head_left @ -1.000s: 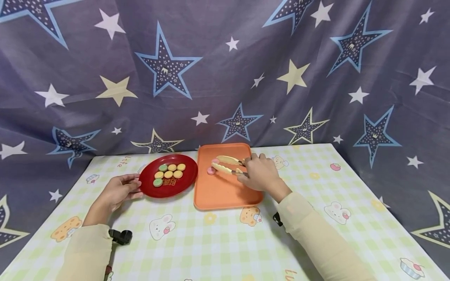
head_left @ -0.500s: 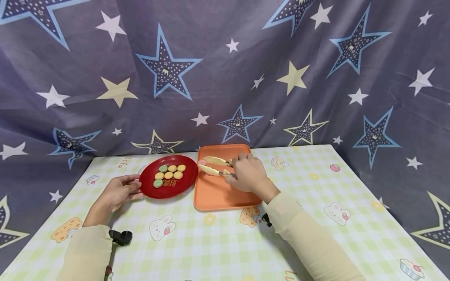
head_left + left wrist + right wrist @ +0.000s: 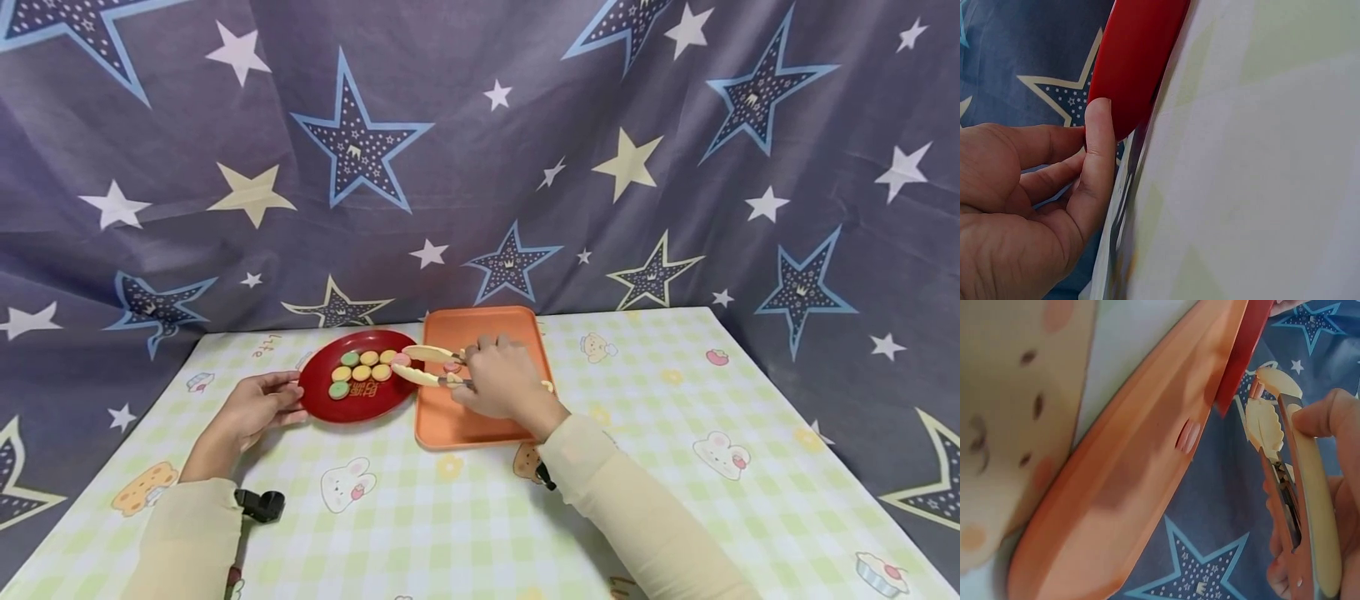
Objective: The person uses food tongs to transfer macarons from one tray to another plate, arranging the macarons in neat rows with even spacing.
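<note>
My left hand (image 3: 258, 408) pinches the left rim of a round red plate (image 3: 318, 396), thumb and fingers at its edge in the left wrist view. Several yellow macarons (image 3: 362, 372) and two green macarons (image 3: 340, 390) lie on it. With my right hand (image 3: 501, 379) I grip cream-tipped tongs (image 3: 426, 353), which reach left across the orange tray (image 3: 465, 423). Between the tong tips sits a pink macaron (image 3: 401, 360), at the plate's right side beside the yellow ones. A second pink macaron (image 3: 452, 367) rests on the tray, partly hidden behind the tongs; the right wrist view shows it plainly.
Plate and tray stand side by side, edges close together, towards the back of a table with a green checked cloth (image 3: 420, 533). Behind them hangs a dark star-patterned curtain (image 3: 450, 167).
My right hand has carried the tongs and the pink macaron left, from over the tray to the plate's right side. The left hand stays at the plate's rim.
</note>
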A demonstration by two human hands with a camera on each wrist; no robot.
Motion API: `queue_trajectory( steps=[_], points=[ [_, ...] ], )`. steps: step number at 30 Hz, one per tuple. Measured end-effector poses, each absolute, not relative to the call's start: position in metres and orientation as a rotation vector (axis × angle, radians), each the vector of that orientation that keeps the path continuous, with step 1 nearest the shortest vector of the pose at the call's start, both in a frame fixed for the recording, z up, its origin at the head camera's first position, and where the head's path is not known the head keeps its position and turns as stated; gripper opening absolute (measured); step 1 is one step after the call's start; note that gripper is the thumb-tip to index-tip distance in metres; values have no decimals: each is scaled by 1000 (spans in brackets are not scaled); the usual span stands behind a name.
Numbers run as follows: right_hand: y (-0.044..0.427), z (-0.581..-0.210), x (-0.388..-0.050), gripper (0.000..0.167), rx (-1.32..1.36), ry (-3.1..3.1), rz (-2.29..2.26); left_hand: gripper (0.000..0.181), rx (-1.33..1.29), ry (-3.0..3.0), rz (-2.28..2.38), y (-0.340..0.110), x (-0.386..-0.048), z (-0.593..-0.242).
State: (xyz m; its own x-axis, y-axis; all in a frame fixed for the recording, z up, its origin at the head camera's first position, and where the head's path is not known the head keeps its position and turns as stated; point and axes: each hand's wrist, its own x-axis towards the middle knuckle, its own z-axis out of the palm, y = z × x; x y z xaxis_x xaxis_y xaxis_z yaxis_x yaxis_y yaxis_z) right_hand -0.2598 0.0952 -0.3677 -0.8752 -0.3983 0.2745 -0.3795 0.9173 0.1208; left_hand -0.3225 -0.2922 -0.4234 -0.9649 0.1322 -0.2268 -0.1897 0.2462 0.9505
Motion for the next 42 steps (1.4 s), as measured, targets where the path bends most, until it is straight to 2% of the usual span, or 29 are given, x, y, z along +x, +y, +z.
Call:
queue_trajectory(
  steps=[16, 24, 33, 42],
  points=[
    [56, -374, -262, 37, 613, -2828, -156, 54, -56, 2268, 1787, -291, -320, -422],
    [42, -377, -262, 34, 624, -2870, -191, 55, -61, 2262, 1787, -291, -320, -421],
    [25, -375, -266, 44, 643, -2891, -247, 55, -62, 2269, 1783, -291, -320, -422],
    [15, -372, -267, 46, 654, -2887, -368, 56, -70, 2265, 1781, -291, -322, -423]
  ],
)
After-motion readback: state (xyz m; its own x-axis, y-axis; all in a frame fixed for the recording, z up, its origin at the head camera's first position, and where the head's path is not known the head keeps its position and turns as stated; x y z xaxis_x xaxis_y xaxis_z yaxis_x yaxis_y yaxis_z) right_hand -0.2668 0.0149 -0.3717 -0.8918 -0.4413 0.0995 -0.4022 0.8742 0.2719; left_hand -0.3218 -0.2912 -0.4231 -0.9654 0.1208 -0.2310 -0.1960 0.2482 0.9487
